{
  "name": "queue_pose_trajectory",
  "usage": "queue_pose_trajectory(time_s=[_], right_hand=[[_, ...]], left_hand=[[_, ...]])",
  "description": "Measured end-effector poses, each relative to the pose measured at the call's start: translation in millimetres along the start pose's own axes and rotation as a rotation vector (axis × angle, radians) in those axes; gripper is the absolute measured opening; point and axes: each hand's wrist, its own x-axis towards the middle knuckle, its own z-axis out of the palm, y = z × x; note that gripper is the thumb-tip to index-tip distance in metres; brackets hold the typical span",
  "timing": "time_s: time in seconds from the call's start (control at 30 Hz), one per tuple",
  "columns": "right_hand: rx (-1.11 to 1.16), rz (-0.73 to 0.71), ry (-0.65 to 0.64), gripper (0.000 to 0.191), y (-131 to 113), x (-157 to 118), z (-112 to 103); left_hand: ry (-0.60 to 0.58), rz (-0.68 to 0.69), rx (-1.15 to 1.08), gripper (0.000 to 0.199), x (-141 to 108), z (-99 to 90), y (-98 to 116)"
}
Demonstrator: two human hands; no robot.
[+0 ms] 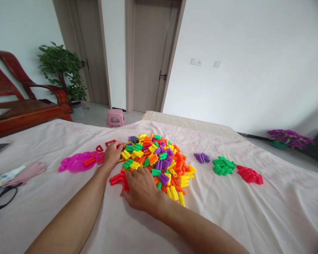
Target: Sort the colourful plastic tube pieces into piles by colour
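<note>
A heap of plastic building pieces [163,164] in orange, yellow, green, purple and red lies before me. My left hand [113,153] rests against its left edge, fingers loosely extended towards the pieces, and no held piece shows. At the near left side, my right hand [141,187] is curled over red building pieces [117,179], with its thumb low beside them. Its fingertips are partly hidden. Left of the heap lies a magenta plastic plate-like piece [75,163] with a red piece [89,162] on it. Small red frame-shaped pieces [99,148] lie just beyond.
To the right are separate groups of purple pieces [201,157], green pieces [223,165] and red pieces [250,174]. Glasses [5,201], a white tube-like item [9,175] and pink cloth [33,171] lie at left. A pale wrinkled cloth [214,218] covers the surface.
</note>
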Motion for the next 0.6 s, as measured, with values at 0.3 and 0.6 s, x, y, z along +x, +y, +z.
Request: queue_pose_trajectory(time_s=[0.3,0.6], right_hand=[[0.875,0.377,0.133,0.036,57.6,-6.6,-16.5],[1.084,0.697,0.76,0.038,186.0,-105.9,-24.3]], left_hand=[[0.002,-0.018,0.017,0.036,1.5,1.4,-0.3],[-0.077,-0.055,0.098,0.042,0.9,-2.4,-2.5]])
